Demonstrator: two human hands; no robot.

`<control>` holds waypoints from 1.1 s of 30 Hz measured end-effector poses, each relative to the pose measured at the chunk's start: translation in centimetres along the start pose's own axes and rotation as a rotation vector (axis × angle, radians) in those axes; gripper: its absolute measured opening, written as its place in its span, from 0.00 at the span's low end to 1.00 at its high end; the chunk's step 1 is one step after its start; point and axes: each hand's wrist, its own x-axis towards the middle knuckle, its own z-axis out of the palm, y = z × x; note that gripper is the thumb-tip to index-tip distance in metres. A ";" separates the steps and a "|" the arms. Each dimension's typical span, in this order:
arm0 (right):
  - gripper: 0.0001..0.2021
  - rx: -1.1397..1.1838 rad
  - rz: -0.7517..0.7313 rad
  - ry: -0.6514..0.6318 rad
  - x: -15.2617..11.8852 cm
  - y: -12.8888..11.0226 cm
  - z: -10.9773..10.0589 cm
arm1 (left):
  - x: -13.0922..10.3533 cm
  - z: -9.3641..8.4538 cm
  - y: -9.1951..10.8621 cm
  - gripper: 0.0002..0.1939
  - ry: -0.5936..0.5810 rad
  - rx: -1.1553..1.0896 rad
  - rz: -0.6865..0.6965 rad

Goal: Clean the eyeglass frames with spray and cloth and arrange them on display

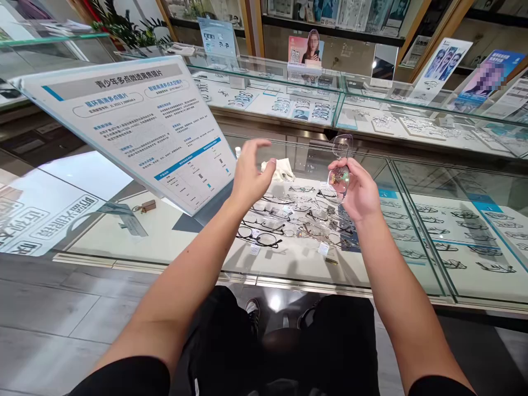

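Observation:
My right hand (358, 187) is closed on a pair of thin-rimmed eyeglasses (342, 146), held up on end above the glass counter (231, 265). One lens sticks up past the fingers; the lower lens, with a small coloured mark on it, lies against them. My left hand (252, 175) hovers apart from the glasses, thumb and fingers spread, with nothing in it. Just behind it lies a crumpled cream cloth (282, 169). Below and between both hands, several eyeglass frames (264, 237) are spread about, some with small white tags.
A large printed board (136, 126) leans at the left, close to my left forearm. A small brown block with a ring (147, 206) lies beside it. Glass display cases (466, 231) with rows of glasses extend right and behind. Advertising cards (443, 69) stand on the back case.

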 end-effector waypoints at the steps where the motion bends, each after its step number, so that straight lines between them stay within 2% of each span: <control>1: 0.10 -0.003 -0.001 -0.003 0.0 0.0 0.0 | -0.1 0.0 0.3 0.15 -0.106 -0.007 -0.007; 4: 0.11 -0.024 -0.003 -0.006 0.0 -0.1 -0.1 | -0.4 -0.2 0.9 0.13 -0.392 0.006 0.017; 7: 0.11 -0.024 -0.010 0.000 0.2 -0.2 -0.3 | -0.6 -0.7 2.1 0.14 -0.589 0.065 0.109; 11: 0.11 -0.004 -0.013 0.013 0.6 -0.1 -0.8 | -0.7 -2.3 4.0 0.15 -0.687 0.071 0.142; 14: 0.11 -0.006 0.008 0.026 0.7 0.0 -1.1 | -0.9 -5.0 4.7 0.14 -0.775 0.101 0.165; 17: 0.10 -0.025 0.020 0.043 0.8 0.0 -1.1 | -2.1 -8.1 4.2 0.21 -0.894 0.135 0.178; 20: 0.12 -0.031 0.019 0.051 0.9 0.0 -1.1 | -3.7 -9.7 3.1 0.31 -0.950 0.230 0.143; 23: 0.13 -0.023 0.011 0.037 1.1 0.3 -1.2 | -4.9 -9.5 2.3 0.31 -1.025 0.320 0.181; 27: 0.12 -0.014 0.011 0.039 1.3 0.5 -1.5 | -4.9 -8.3 2.0 0.27 -1.117 0.377 0.242; 33: 0.10 0.031 0.031 0.048 1.5 0.6 -1.8 | -4.0 -7.1 1.8 0.22 -1.101 0.389 0.232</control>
